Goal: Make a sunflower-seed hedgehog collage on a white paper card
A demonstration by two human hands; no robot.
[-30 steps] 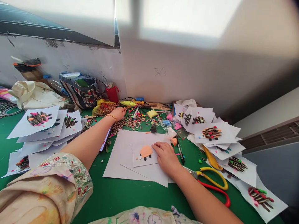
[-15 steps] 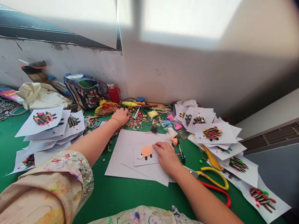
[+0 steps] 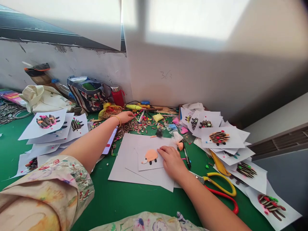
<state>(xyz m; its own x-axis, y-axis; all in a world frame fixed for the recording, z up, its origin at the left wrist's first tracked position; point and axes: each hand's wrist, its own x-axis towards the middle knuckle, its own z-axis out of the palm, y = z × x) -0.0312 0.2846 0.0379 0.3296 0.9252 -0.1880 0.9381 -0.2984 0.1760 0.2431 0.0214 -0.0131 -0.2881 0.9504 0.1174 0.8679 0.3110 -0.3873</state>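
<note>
My left hand reaches over a pile of sunflower seeds mixed with small coloured beads. Its fingertips are drawn together low over the pile; whatever is between them is too small to make out. With its fingers laid flat, my right hand rests on the right edge of a small white card. On that card sits a flat orange clay hedgehog with a pale snout and black feet. White paper sheets lie beneath the card.
Finished hedgehog cards lie stacked at left and right. Scissors with red and yellow handles are beside my right forearm. A phone, a black pen, clay packets and a red bottle are about.
My left hand has turned, its fingers drawing together over the seeds and its wrist lifting slightly. The phone beneath that forearm shows more now. My right hand stays on the card.
</note>
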